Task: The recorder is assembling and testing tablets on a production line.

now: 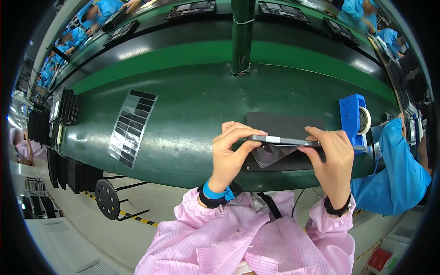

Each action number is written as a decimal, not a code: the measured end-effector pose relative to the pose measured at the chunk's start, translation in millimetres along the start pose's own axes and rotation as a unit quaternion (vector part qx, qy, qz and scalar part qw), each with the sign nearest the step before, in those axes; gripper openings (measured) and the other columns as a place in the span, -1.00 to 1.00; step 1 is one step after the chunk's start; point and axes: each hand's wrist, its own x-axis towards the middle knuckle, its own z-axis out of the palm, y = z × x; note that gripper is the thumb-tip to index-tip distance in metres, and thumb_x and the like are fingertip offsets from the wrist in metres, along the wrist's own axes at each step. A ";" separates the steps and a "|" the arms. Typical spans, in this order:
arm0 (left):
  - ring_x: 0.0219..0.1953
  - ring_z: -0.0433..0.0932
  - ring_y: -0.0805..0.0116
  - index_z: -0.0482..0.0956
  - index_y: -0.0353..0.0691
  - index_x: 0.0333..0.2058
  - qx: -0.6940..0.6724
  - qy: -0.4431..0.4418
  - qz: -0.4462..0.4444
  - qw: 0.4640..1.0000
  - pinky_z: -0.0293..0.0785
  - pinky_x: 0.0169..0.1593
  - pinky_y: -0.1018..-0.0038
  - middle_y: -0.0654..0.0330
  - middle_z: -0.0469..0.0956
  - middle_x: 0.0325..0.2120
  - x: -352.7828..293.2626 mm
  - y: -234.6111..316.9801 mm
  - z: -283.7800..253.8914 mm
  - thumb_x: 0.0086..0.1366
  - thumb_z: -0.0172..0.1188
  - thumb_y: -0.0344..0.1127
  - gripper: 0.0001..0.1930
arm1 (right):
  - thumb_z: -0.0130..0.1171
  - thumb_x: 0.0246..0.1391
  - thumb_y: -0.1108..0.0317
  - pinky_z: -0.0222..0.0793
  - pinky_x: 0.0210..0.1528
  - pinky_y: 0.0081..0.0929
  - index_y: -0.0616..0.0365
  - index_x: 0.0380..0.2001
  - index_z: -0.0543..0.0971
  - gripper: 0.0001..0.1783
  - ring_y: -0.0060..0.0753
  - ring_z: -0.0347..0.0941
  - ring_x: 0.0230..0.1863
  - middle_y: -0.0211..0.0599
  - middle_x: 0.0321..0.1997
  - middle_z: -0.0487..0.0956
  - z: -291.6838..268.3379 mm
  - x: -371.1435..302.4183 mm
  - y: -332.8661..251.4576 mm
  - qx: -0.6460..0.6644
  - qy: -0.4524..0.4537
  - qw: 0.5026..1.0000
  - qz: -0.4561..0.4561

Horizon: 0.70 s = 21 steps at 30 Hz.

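Note:
Both hands hold a thin, flat, dark slab nearly edge-on, with a pale patch on its edge; its exact kind does not show. My left hand pinches the left end between thumb and fingers. At the other end, my right hand grips it the same way. Beneath the slab is a see-through film, and whether it is attached cannot be made out. Below them lies a dark rectangular mat on the green table. Left of my hands, a sheet of black rectangular stickers lies flat.
A blue tape dispenser stands right of the mat, close to a co-worker's blue sleeve. A green post rises at the table's back. Beyond it, dark devices lie along a black conveyor. Black trays stand far left.

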 end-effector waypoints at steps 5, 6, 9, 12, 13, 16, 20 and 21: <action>-0.20 0.36 0.24 0.46 -0.22 -0.16 0.208 0.108 0.148 0.961 0.28 -0.09 0.37 0.11 0.38 -0.23 -6.4 2.7 -8.6 0.00 0.31 -0.15 -0.56 | 0.31 -0.29 0.38 0.18 -0.42 -0.44 0.19 -0.41 0.52 -0.71 -0.31 0.38 -0.54 -0.33 -0.56 0.49 8.5 8.4 13.4 0.061 0.036 0.997 -0.014; -0.20 0.33 0.22 0.45 -0.14 -0.15 0.248 0.119 0.192 0.942 0.26 -0.11 0.34 0.15 0.31 -0.22 -12.8 4.2 -11.7 -0.08 0.38 -0.13 -0.50 | 0.32 -0.29 0.38 0.19 -0.42 -0.44 0.19 -0.41 0.52 -0.71 -0.31 0.38 -0.54 -0.32 -0.57 0.49 9.8 9.5 14.1 0.067 0.034 0.997 -0.015; -0.22 0.28 0.24 0.45 0.05 -0.20 0.389 0.002 0.311 0.867 0.20 -0.16 0.31 0.22 0.22 -0.23 -21.5 3.1 -11.2 -0.24 0.47 -0.13 -0.45 | 0.32 -0.30 0.38 0.20 -0.41 -0.45 0.17 -0.40 0.53 -0.71 -0.32 0.38 -0.54 -0.35 -0.56 0.51 10.0 10.9 14.2 0.071 0.041 0.997 -0.016; -0.23 0.28 0.29 0.47 0.17 -0.24 0.428 0.012 0.301 0.852 0.14 -0.21 0.33 0.25 0.24 -0.24 -15.5 5.9 -3.5 -0.27 0.48 -0.17 -0.47 | 0.33 -0.31 0.39 0.20 -0.40 -0.46 0.15 -0.40 0.54 -0.70 -0.33 0.38 -0.53 -0.36 -0.56 0.51 9.1 7.8 14.0 0.071 0.044 0.996 -0.013; -0.26 0.29 0.30 0.51 0.11 -0.34 0.412 0.023 0.299 0.860 0.13 -0.20 0.34 0.31 0.30 -0.29 -10.2 10.9 -0.4 -0.26 0.46 -0.24 -0.58 | 0.34 -0.32 0.39 0.21 -0.40 -0.47 0.14 -0.39 0.54 -0.70 -0.33 0.38 -0.53 -0.37 -0.56 0.52 8.7 7.1 13.4 0.061 0.046 0.997 0.002; -0.31 0.31 0.33 0.53 0.06 -0.44 0.383 0.012 0.307 0.871 0.12 -0.21 0.35 0.38 0.38 -0.36 -0.4 17.3 -4.0 -0.26 0.42 -0.33 -0.67 | 0.34 -0.32 0.39 0.21 -0.40 -0.47 0.13 -0.39 0.54 -0.69 -0.34 0.38 -0.53 -0.37 -0.56 0.52 8.8 6.4 13.9 0.059 0.046 0.997 0.000; -0.40 0.32 0.39 0.53 0.01 -0.52 0.328 0.014 0.275 0.904 0.05 -0.18 0.37 0.45 0.41 -0.52 13.2 30.3 -16.8 -0.24 0.39 -0.38 -0.75 | 0.34 -0.31 0.39 0.21 -0.40 -0.47 0.12 -0.38 0.53 -0.69 -0.34 0.37 -0.53 -0.39 -0.57 0.51 10.1 7.1 15.2 0.072 0.046 0.996 -0.001; -0.45 0.30 0.39 0.53 -0.01 -0.54 0.338 0.011 0.271 0.901 0.02 -0.19 0.39 0.44 0.37 -0.59 17.5 34.5 -19.1 -0.25 0.39 -0.39 -0.75 | 0.34 -0.31 0.39 0.21 -0.39 -0.47 0.12 -0.38 0.53 -0.69 -0.34 0.37 -0.52 -0.39 -0.57 0.51 9.4 6.8 15.5 0.069 0.047 0.997 -0.003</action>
